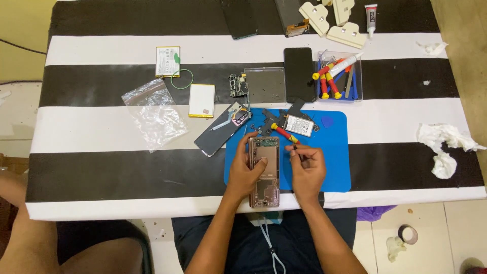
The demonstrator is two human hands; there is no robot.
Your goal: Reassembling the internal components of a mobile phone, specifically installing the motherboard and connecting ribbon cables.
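An opened phone frame (264, 189) lies face down on the blue work mat (335, 167), its insides exposed. My left hand (247, 170) rests on the frame's left side, with fingers curled over its upper middle. My right hand (307, 166) hovers just right of the frame and pinches a thin dark tool (296, 149) between thumb and fingers. A red and yellow screwdriver (284, 133) and a small silver-labelled battery (298, 125) lie on the mat just above the hands, among several small dark parts.
A phone back cover (220, 131) lies left of the mat. Further left are a white battery (202, 100), a plastic bag (154, 114) and another battery (167, 61). A tool tray (339, 76), dark phone (299, 74) and crumpled tissue (446, 147) sit to the right.
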